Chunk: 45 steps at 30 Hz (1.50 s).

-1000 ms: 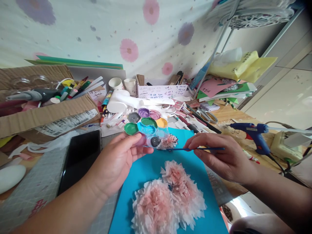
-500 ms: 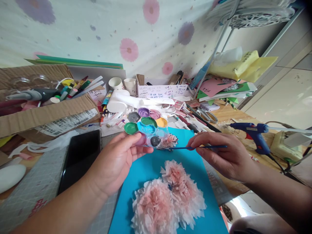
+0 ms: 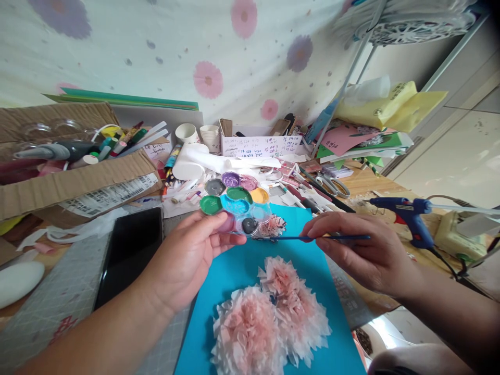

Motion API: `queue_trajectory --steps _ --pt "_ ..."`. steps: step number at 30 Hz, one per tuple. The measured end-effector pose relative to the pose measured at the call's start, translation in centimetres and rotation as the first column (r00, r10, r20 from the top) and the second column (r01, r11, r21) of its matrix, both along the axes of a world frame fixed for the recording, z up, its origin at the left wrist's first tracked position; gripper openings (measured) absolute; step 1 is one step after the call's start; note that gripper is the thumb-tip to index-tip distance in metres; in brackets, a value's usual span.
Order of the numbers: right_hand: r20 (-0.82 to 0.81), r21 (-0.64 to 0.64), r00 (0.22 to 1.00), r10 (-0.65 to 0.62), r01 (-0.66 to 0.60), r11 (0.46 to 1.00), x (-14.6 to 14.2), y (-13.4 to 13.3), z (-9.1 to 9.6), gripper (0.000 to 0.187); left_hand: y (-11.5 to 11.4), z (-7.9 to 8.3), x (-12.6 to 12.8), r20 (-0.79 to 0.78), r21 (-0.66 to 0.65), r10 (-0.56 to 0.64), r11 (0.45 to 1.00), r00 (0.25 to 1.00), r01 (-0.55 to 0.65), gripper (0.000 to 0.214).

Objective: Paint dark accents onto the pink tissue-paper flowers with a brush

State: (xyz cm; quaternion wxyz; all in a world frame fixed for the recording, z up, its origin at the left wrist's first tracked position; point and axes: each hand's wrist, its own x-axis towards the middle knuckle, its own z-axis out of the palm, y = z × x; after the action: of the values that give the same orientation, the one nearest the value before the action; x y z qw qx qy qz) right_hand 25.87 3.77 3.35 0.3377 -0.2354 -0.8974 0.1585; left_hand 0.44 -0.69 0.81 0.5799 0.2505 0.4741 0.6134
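My left hand [image 3: 191, 255] grips a clear paint palette [image 3: 261, 212] by its near left edge, thumb on top. Its round wells hold purple, pink, grey, green, blue, yellow and black paint. Between the thumb and fingers of my right hand [image 3: 351, 247] is a thin blue paintbrush [image 3: 291, 238], lying almost level with its tip end towards the palette's near edge. I cannot make out the bristles. Below, on a blue sheet [image 3: 219, 281], sit fluffy pink-and-white tissue paper flowers [image 3: 248, 328]. A smaller dark-edged pink flower [image 3: 275, 226] lies behind the brush, partly hidden by the palette.
On the left are a black phone [image 3: 130, 255] and a cardboard box [image 3: 78, 192] of pens and tools. A blue glue gun [image 3: 410, 211] stands at the right. Scissors [image 3: 332, 183], paper cups [image 3: 211, 138] and several pens crowd the back.
The paintbrush and my right hand have shifted very slightly to the right. The palette stays in my left hand, almost unmoved.
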Motion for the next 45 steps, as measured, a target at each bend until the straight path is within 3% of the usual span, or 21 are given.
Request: queue_trajectory --steps 19,45 --pt "0.050 0.013 0.999 0.011 -0.012 1.000 -0.9 0.1 0.1 0.016 0.0 0.1 0.1 0.006 0.027 -0.011 1.000 1.000 0.011 0.005" --pt "0.018 -0.017 1.000 0.015 -0.014 1.000 0.3 0.5 -0.2 0.018 0.0 0.1 -0.1 0.004 0.011 0.015 1.000 1.000 -0.015 0.009"
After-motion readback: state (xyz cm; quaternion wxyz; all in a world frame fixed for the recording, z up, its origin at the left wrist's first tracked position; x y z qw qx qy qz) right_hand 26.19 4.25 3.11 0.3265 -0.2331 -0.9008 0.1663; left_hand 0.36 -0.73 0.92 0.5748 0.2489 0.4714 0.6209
